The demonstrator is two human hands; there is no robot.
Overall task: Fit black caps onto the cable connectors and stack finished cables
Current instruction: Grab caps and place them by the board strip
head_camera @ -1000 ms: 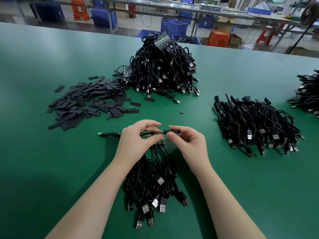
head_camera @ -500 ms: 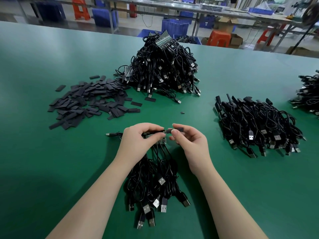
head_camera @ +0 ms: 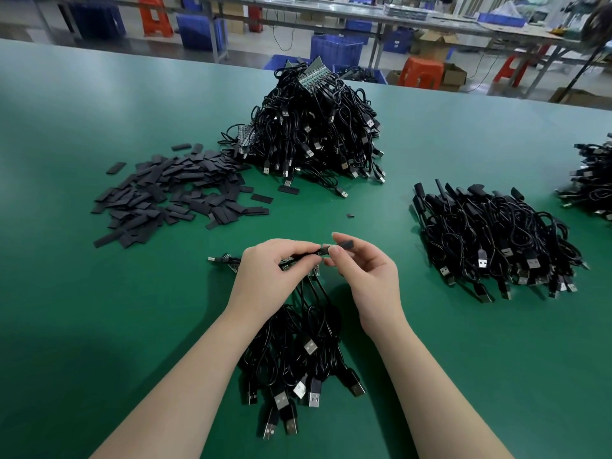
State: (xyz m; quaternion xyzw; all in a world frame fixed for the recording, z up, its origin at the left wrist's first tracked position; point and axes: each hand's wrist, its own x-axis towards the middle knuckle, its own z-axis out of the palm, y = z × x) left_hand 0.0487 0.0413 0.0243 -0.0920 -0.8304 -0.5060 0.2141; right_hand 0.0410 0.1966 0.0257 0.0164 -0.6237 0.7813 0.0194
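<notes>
My left hand (head_camera: 270,276) pinches the connector end of a black cable (head_camera: 299,257) just above the green table. My right hand (head_camera: 364,270) pinches a small black cap (head_camera: 346,244) at that connector's tip, and the two hands nearly touch. Under my wrists lies a bundle of black USB cables (head_camera: 298,369) with their plugs pointing toward me. Loose black caps (head_camera: 172,193) are scattered at the left. A tall heap of cables (head_camera: 314,134) rises behind them. A flatter stack of cables (head_camera: 496,240) lies at the right.
Another cable pile (head_camera: 592,180) sits at the table's far right edge. One stray cap (head_camera: 350,215) lies just beyond my hands. Behind the green table (head_camera: 99,326) stand blue crates (head_camera: 336,49), orange stools (head_camera: 420,72) and long benches.
The cap in my right hand has slid leftward onto the connector, showing less of its length. Both hands have shifted slightly; the cable end under my left hand has moved right.
</notes>
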